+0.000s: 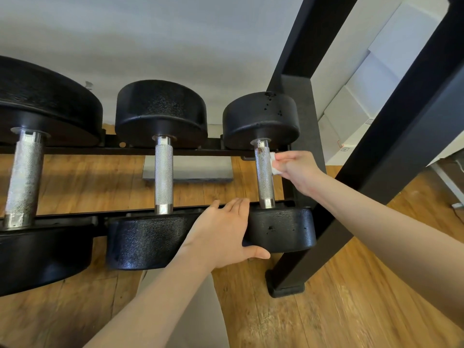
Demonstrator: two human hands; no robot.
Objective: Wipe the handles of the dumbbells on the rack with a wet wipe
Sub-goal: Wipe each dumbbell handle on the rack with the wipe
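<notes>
Nearest the camera, the near head (281, 228) of the rightmost dumbbell is braced by the left hand (223, 237), fingers straight and flat against it, likely to stop it rolling. Just beyond, a folded wet wipe (275, 163) is pinched in the right hand (297, 169) and pressed against the upper knurled handle (264, 175). Farther back, the rack's rail (140, 150) carries two more dumbbells.

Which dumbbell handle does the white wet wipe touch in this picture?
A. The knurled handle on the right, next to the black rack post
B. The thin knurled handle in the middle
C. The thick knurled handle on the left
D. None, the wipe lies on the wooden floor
A: the right hand pinches the white wet wipe against the upper part of the rightmost knurled steel handle, beside the black rack post.
</notes>
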